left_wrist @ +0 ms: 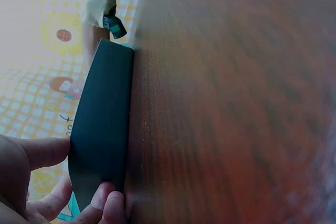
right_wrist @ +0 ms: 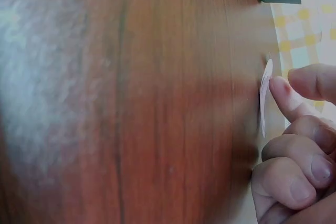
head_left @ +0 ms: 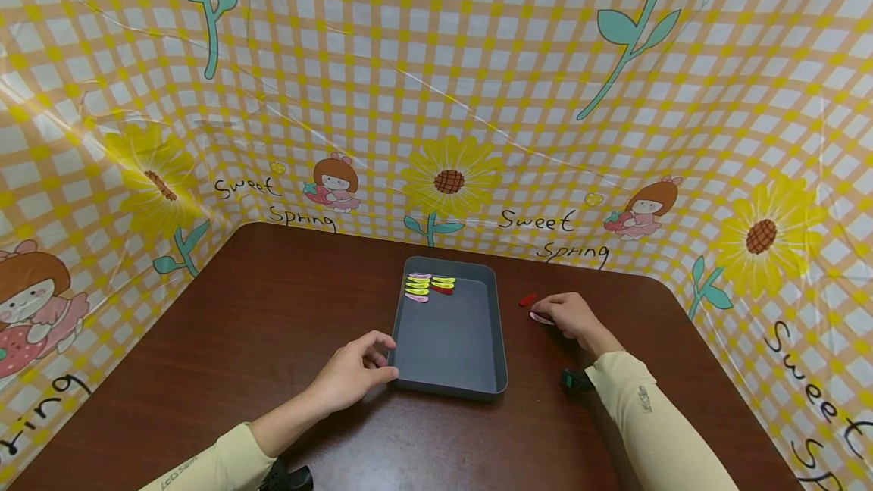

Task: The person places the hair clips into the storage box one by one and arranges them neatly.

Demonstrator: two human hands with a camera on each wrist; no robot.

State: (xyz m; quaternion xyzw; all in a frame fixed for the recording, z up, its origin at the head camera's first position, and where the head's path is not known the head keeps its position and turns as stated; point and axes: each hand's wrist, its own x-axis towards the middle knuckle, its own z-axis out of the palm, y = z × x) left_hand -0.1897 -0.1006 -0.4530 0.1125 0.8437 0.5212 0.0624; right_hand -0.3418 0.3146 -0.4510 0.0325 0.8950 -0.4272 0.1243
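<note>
In the head view, my left hand (head_left: 353, 373) holds the near left corner of a dark grey rectangular tray (head_left: 501, 339). Its thumb and fingers lie against the tray wall (left_wrist: 102, 114) in the left wrist view. To the right of the tray, my right hand (head_left: 573, 317) pinches a pale pink snap hair clip (head_left: 542, 318) low over the table. The right wrist view shows this clip (right_wrist: 266, 98) against a fingertip, with the other fingers curled. A red hair clip (head_left: 527, 299) lies just beyond that hand.
Inside the tray, towards its far left, several yellow hair clips (head_left: 417, 286) lie in two columns with pink clips (head_left: 417, 298) and a red one (head_left: 442, 289). The brown wooden table (head_left: 293, 301) meets a checked, flower-printed sheet (head_left: 382, 97) at the back and sides.
</note>
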